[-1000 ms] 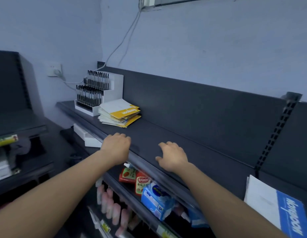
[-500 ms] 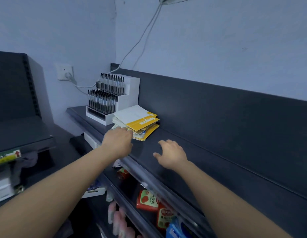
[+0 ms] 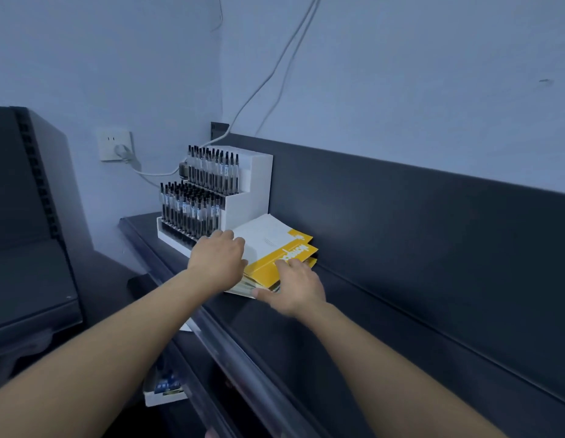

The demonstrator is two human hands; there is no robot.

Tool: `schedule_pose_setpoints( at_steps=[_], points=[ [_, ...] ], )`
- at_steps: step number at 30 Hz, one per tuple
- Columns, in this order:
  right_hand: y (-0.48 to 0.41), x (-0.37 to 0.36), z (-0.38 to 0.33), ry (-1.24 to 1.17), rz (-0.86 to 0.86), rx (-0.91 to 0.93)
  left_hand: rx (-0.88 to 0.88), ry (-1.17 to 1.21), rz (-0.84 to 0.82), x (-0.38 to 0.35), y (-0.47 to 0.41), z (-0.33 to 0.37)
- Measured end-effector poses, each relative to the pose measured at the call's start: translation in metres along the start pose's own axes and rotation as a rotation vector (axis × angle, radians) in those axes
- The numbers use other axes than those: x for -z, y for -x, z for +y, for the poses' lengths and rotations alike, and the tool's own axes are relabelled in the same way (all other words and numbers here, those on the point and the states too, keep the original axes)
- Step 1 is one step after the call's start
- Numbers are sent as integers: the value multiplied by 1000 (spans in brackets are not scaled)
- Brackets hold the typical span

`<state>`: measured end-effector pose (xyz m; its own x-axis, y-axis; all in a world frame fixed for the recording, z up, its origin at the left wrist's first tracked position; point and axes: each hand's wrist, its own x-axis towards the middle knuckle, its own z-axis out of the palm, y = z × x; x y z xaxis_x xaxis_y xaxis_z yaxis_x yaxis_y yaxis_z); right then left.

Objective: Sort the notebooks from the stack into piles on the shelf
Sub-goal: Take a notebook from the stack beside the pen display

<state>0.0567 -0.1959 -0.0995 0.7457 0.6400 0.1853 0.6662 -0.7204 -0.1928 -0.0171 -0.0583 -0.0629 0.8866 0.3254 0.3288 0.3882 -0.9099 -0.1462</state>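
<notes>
Left hand (image 3: 216,263) hides its grip under bent fingers, right hand (image 3: 294,287) lies splayed on the stack (image 3: 309,263): peel off just the top notebook (image 3: 265,240).

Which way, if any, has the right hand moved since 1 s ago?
Yes. The right hand went from the front edge of the shelf, apart from the notebook stack, leftward and deeper onto the stack's near corner.

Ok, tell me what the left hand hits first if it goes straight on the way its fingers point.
Probably the white pen stand, right behind the notebook stack whose near corner the left hand covers. Depth is unclear; it may brush the stack first.
</notes>
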Motion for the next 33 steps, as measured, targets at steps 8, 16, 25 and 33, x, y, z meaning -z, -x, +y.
schedule_pose_setpoints(
  at_steps=[8,16,25,33],
  points=[
    [-37,4,17,-168,11,-89,18,124,-111,-24,-50,-15],
    [-60,7,18,-421,-24,-123,37,182,-134,-32,-85,-30],
    [-72,-7,-8,-321,-64,-71,120,383,-142,-42,-96,-46],
    [-74,-13,-11,-307,-21,-152,174,562,-149,-46,-96,-56]
  ],
)
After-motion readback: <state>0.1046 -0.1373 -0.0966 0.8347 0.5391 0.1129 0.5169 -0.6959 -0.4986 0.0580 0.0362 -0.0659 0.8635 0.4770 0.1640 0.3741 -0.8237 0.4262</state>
